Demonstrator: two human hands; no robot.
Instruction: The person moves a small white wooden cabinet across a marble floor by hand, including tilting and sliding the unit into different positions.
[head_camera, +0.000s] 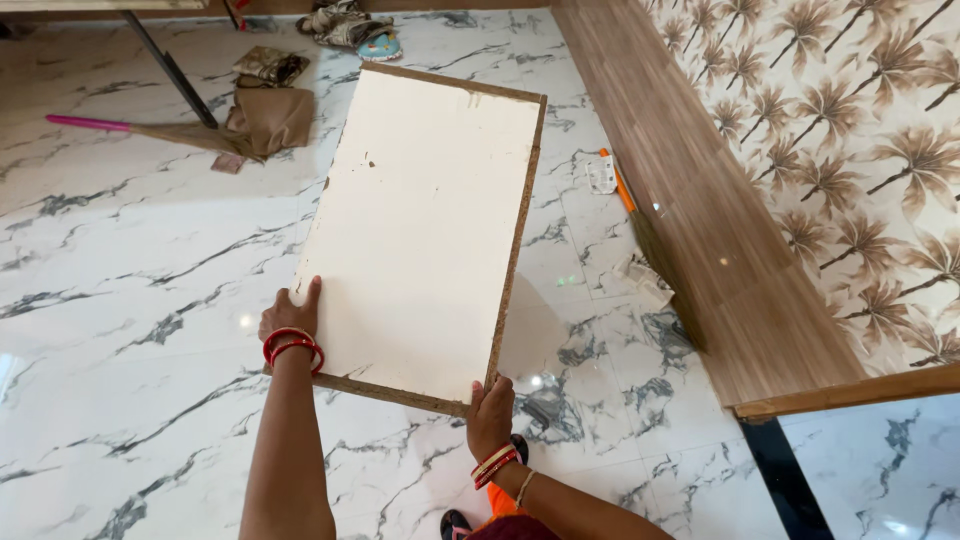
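I hold a large rectangular board (425, 225), cream-white on its face with raw brown edges, above a marble floor. My left hand (291, 312) grips its near left edge, thumb on the face, red bangles on the wrist. My right hand (490, 412) grips the near right corner, bangles on that wrist too. The board tilts away from me, its far end towards the top of the head view.
White marble floor (130, 260) with grey veins. A wood-look ledge (700, 220) runs along the right below palm-patterned wallpaper (850, 130). A broom with a pink handle (90, 123), brown cloth (270, 115) and a table leg (170, 68) lie far left. An orange-handled tool (622, 188) rests by the ledge.
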